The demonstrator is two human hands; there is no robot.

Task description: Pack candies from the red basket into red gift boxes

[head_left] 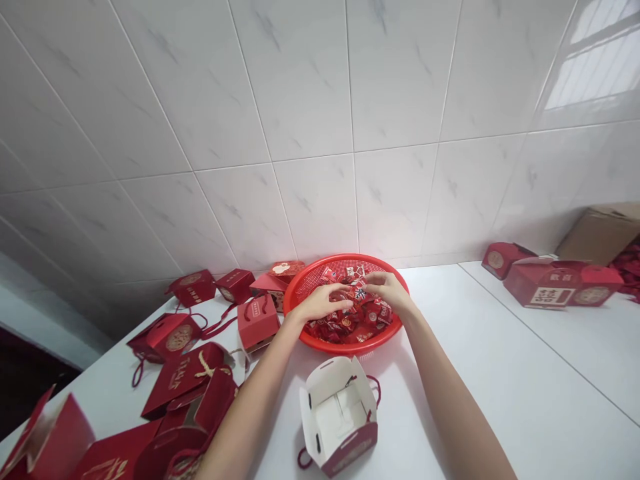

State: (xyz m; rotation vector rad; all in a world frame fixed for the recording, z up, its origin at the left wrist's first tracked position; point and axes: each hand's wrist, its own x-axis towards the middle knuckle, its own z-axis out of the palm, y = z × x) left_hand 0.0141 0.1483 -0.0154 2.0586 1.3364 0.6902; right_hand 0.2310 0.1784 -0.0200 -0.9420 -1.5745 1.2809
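Note:
A red plastic basket (345, 348) stands against the tiled wall with many wrapped candies (345, 325) in it, mostly red. Over its left side, my left hand (324, 302) has its fingers stretched and the thumb apart, just above the candies. My right hand (389, 291) reaches in from the other side, fingers loosely bent at the candies; I see nothing clearly held in it. In front of the basket, between my forearms, sits an opened gift box (340, 417) with a white inside, dark red outside and cord handles. Nothing shows in it.
Several red gift boxes (170, 337) with cords crowd the table's left side. Some stand next to the basket, such as a small red box (257, 320). More red boxes (545, 283) and a brown cardboard box (600, 233) stand at the right by the wall.

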